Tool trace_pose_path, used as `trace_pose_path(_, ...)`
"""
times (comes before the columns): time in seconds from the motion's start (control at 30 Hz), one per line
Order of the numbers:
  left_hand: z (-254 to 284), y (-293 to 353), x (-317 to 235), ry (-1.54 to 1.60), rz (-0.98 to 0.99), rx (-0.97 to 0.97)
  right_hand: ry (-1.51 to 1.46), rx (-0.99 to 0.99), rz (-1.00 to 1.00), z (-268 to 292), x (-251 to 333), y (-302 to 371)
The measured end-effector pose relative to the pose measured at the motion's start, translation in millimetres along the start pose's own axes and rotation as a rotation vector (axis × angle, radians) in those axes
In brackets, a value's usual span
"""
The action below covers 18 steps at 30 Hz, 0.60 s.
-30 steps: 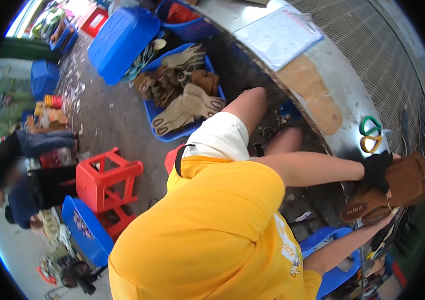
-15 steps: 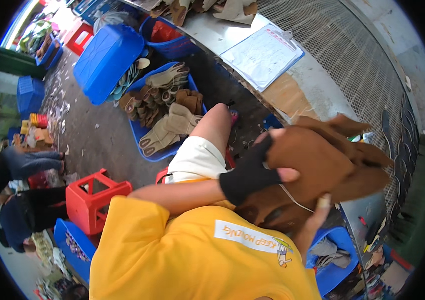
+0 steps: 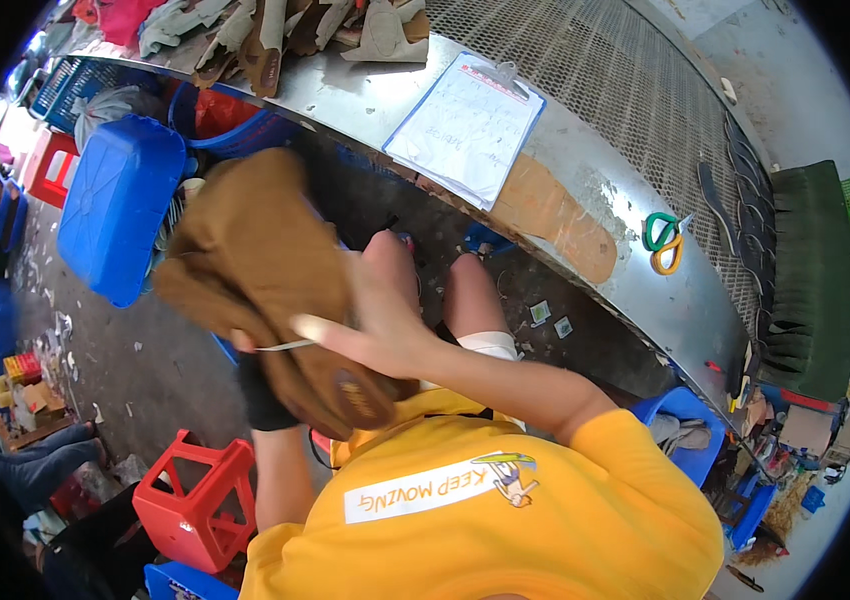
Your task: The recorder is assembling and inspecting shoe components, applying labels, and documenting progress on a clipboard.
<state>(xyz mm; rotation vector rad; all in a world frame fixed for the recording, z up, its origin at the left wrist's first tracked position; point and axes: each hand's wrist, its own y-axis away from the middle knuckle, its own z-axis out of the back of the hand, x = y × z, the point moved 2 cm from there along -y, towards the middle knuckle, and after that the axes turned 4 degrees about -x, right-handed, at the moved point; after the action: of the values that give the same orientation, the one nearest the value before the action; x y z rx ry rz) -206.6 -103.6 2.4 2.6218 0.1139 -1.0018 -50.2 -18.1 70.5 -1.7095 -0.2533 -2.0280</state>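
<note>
Both my hands hold a bundle of brown suede-like pieces [image 3: 255, 235], perhaps shoe uppers, over my lap to the left; its far end is blurred. My left hand [image 3: 267, 395], in a black fingerless glove, grips the bundle's near left side, most of its fingers hidden underneath. My bare right hand [image 3: 370, 325] closes on the right side, thumb on top and the other fingers largely out of sight. A thin white cord [image 3: 287, 346] runs across the bundle beside that thumb. An oval dark patch [image 3: 357, 393] marks the near end.
A metal-topped bench [image 3: 340, 95] curves across the far side, bearing a clipboard [image 3: 465, 130], scissors [image 3: 663, 243] and brown scraps [image 3: 385, 30]. A red stool [image 3: 195, 505] stands at left. Blue tubs [image 3: 123, 210] are left and right. Another person's legs [image 3: 45, 462] show at far left.
The brown bundle has swung from the right, by the bench, to the left over the floor and tub side. Both hands travelled with it, and my view turned rightward. The scissors now show.
</note>
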Motion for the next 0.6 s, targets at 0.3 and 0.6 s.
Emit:
trace_pose_path(0.3, 241, 12, -57, -0.042, 0.087, -0.423, -0.383, 0.577, -0.399, -194, -112, -26)
trace_pose_path(0.6, 347, 76, -8, 0.214, 0.176, -0.618, -0.378, 0.75, -0.801, -302, -197, 33)
